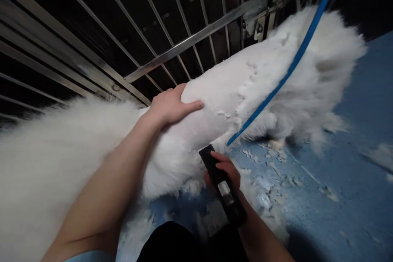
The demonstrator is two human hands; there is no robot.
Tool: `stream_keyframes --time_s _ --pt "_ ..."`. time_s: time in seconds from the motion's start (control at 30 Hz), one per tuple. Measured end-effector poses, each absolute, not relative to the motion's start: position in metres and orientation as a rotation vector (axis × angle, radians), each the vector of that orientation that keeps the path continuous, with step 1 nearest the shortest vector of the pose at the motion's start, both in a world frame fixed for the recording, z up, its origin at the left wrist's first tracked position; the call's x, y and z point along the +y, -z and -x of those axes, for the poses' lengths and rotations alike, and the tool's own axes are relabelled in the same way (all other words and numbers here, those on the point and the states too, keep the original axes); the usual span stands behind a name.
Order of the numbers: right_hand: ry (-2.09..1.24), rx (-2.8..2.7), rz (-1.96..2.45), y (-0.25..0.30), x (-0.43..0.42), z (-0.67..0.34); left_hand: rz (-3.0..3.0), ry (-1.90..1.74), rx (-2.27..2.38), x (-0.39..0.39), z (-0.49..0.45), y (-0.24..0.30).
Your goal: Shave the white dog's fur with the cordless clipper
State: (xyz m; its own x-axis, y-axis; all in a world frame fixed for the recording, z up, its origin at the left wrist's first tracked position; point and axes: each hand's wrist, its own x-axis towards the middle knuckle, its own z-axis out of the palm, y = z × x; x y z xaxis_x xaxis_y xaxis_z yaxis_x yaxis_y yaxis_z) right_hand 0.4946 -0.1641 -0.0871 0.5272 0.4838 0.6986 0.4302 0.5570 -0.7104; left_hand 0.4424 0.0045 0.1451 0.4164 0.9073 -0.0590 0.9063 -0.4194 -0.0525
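Observation:
A large white long-haired dog [221,90] stretches across the view, its middle trimmed short while the coat at both ends stays long and fluffy. My left hand [172,107] lies on the trimmed back, thumb spread out and the other fingers curving over the far side. In my right hand [229,171] is a black hair clipper [236,209], its head touching the near flank or just beside it; I cannot tell which. Short ridges of cut hair cling to the trimmed skin. The dog's face cannot be made out.
A metal barred cage [190,45] with a latch [259,28] stands right behind the dog. A blue strap [284,77] runs down from the top right across the dog. Loose clumps of white hair [270,208] are scattered over the blue surface [362,106] below.

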Motion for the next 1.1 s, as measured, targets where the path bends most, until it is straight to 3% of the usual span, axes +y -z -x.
stream_keyframes --time_s 0.43,1.1 --pt "-0.024 -1.048 0.970 0.071 -0.168 -0.508 2.590 -0.096 -1.742 0.005 -0.446 -0.150" --pt "-0.028 -1.022 1.014 0.094 -0.161 -0.540 2.608 -0.101 -1.769 0.009 -0.444 -0.149"
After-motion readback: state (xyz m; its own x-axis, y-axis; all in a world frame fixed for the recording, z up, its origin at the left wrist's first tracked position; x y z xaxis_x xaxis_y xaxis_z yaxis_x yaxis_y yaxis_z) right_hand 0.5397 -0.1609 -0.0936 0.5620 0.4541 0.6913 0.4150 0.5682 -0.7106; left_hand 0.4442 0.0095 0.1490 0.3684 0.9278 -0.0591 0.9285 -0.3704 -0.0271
